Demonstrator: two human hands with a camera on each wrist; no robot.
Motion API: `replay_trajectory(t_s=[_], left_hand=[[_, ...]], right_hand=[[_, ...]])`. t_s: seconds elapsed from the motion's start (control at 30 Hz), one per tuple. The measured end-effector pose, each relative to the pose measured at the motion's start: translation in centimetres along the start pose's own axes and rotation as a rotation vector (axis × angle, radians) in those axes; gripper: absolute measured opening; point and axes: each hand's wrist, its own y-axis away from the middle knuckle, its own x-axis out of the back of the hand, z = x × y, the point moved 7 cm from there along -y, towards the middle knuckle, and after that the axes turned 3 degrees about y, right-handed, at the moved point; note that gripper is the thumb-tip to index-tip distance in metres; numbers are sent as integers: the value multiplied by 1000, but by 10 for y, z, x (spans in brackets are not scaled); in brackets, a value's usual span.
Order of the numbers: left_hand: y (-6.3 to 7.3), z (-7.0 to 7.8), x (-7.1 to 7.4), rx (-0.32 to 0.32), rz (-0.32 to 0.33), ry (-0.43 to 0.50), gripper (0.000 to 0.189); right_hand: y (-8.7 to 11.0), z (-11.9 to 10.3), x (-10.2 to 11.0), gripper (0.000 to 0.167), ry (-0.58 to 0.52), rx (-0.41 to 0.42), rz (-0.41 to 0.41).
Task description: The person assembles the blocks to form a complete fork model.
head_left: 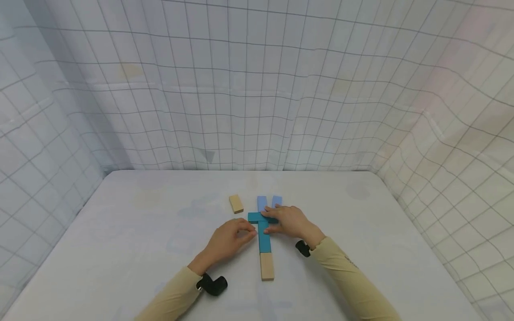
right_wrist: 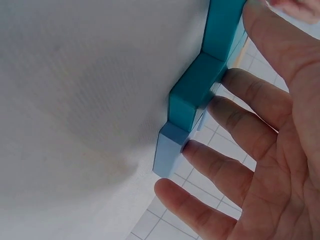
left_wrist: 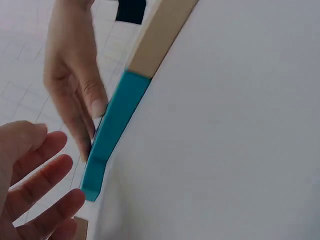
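A teal block lies lengthwise, its far end meeting a second teal block set crosswise. A tan wooden block continues the line at the near end. Beyond the crosswise piece lies a light blue block. My right hand spreads over the blocks, its fingers fairly straight and its fingertips touching the teal and blue tops in the right wrist view. Just left of the lengthwise block is my left hand, fingers loosely bent and holding nothing; in the left wrist view it is apart from the blocks.
Another light blue block lies beside the first, partly behind my right fingers. A separate tan block lies slantwise at the back left. All rest on a white table, enclosed by white gridded curtains at the back and sides.
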Motion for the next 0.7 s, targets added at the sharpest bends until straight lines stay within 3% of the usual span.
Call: replay_trajectory(t_s=[0.13, 0.23, 0.33, 0.43, 0.7], left_hand=[[-13, -32, 27, 174, 218, 130, 14], [-21, -54, 40, 288, 309, 157, 23], [-28, -71, 43, 374, 312, 148, 35], [-33, -81, 40, 410, 268, 113, 43], [-47, -83, 36, 462, 190, -10, 42]], right_hand=[[-1, 0, -1, 63, 5, -5, -7], [-1, 0, -1, 63, 2, -11, -16], [0, -1, -1, 63, -19, -14, -22], [1, -3, 0, 63, -31, -16, -24], [1, -1, 1, 63, -15, -11, -13]])
